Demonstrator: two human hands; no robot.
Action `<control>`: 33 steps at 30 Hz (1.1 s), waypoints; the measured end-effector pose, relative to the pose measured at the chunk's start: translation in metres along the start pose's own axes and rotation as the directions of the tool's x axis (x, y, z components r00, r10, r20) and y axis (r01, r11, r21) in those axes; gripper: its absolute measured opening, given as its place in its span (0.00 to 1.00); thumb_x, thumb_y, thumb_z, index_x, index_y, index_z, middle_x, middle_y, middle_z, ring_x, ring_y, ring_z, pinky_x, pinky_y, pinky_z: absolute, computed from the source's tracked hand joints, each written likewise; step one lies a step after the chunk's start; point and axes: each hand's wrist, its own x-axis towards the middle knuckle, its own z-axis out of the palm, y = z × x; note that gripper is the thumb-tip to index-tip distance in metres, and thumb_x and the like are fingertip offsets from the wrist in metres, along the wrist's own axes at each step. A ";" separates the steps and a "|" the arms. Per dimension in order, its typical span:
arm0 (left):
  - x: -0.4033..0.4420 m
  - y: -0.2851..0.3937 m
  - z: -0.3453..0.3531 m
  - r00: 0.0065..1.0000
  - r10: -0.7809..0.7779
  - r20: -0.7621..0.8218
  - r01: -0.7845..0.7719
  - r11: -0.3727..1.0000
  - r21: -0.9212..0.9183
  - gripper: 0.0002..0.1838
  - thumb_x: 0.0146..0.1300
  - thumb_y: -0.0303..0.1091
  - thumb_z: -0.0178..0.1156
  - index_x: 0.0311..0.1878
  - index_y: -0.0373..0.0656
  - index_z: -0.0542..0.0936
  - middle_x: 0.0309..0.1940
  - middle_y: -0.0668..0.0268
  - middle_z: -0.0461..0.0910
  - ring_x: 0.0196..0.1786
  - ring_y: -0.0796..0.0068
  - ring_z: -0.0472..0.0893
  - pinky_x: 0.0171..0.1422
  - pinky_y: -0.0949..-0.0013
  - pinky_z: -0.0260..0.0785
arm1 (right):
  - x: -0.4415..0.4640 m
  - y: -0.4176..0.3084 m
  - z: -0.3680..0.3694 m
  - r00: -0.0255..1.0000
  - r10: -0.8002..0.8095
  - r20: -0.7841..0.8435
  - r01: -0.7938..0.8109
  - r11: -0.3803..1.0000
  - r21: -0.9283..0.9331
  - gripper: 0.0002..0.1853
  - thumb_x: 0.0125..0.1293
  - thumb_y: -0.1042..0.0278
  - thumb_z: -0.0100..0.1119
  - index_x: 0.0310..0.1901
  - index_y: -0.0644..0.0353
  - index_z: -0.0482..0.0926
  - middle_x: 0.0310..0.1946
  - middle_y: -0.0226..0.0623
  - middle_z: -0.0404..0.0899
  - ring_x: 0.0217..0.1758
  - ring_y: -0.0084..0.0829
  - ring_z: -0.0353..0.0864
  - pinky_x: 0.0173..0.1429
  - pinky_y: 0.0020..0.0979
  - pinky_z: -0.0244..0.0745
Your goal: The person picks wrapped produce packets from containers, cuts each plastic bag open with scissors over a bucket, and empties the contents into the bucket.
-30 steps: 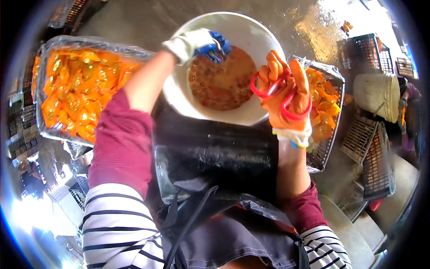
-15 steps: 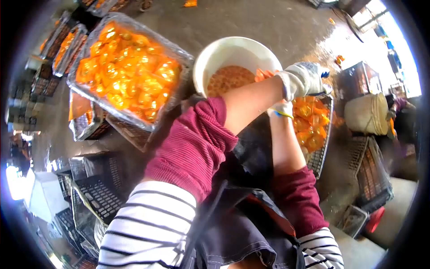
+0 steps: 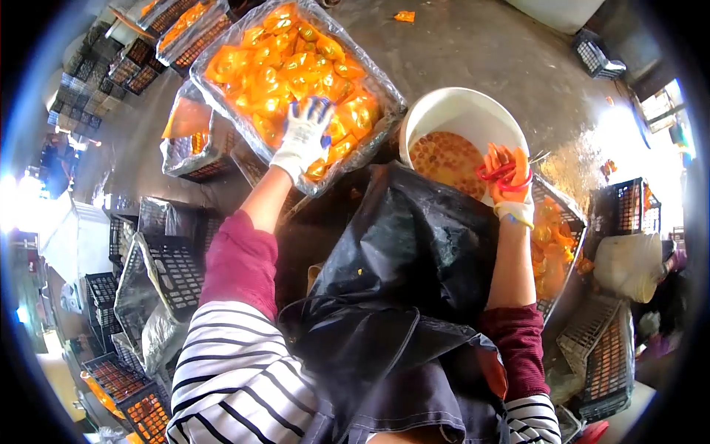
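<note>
Partner: What have you got on the head feed?

Me: I see the left hand [image 3: 303,138], in a white knitted glove with blue-coated fingers, laid over the glossy orange, thin-skinned pieces [image 3: 277,70] heaped in a plastic-lined crate [image 3: 361,154], upper left of centre. Its fingers are spread; I can't tell whether a piece is gripped under them.

Partner: And the other?

Me: My right hand [image 3: 506,172], in an orange-coated glove, is right of centre in the frame, at the near edge of a round white plastic bucket [image 3: 477,115]. Its fingers are bunched together, hooked through a pair of red looped handles [image 3: 486,175]. They look like scissors to me, but I can't make out the blades. Cloudy brownish liquid with round bits [image 3: 446,159] lies in the bucket.

Partner: How would those pieces handle?

Me: Light, I'd judge, soft and easily torn, and slippery from that shine. I'd take one across its broad middle, with the whole coated fingers rather than the tips, and avoid squeezing. The red handles look stiff; their loops are the place to hold.

Partner: Anything under the right arm?

Me: A dark slatted crate [image 3: 568,277] with more orange pieces [image 3: 551,240], at the right of the frame, partly hidden by the forearm. A black apron [image 3: 414,244] fills the lower middle.
</note>
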 end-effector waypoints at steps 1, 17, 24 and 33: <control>0.000 0.000 0.009 0.998 0.051 0.031 -0.052 0.999 0.009 0.37 0.57 0.44 0.61 0.70 0.51 0.61 0.69 0.60 0.61 0.72 0.58 0.59 0.71 0.49 0.50 | 0.001 -0.002 0.002 0.999 0.031 -0.031 -0.030 0.999 0.017 0.17 0.65 0.61 0.58 0.49 0.65 0.73 0.48 0.47 0.78 0.54 0.48 0.77 0.57 0.42 0.75; 0.022 -0.018 -0.004 0.900 -0.238 0.366 -0.164 -0.961 -0.220 0.29 0.66 0.53 0.55 0.65 0.48 0.67 0.60 0.57 0.74 0.61 0.52 0.73 0.58 0.47 0.73 | 0.005 0.000 0.002 0.997 0.043 -0.069 -0.054 0.985 -0.163 0.19 0.67 0.62 0.55 0.52 0.68 0.69 0.51 0.52 0.75 0.56 0.48 0.75 0.57 0.42 0.74; 0.031 0.019 -0.019 0.893 -0.204 0.402 -0.019 -0.908 -0.419 0.21 0.63 0.39 0.62 0.58 0.46 0.74 0.49 0.59 0.79 0.52 0.61 0.78 0.46 0.57 0.78 | -0.008 0.003 -0.001 0.996 0.008 0.094 0.018 0.962 -0.273 0.22 0.70 0.59 0.51 0.54 0.69 0.63 0.50 0.59 0.75 0.50 0.47 0.79 0.51 0.39 0.78; 0.090 0.065 -0.028 0.808 -0.585 -0.073 -0.049 0.057 -0.997 0.26 0.61 0.39 0.62 0.60 0.38 0.70 0.47 0.56 0.78 0.48 0.61 0.78 0.54 0.65 0.71 | 0.003 0.003 -0.011 0.988 -0.096 0.119 0.144 0.843 -0.519 0.17 0.72 0.61 0.49 0.51 0.68 0.66 0.46 0.60 0.77 0.44 0.45 0.81 0.45 0.35 0.80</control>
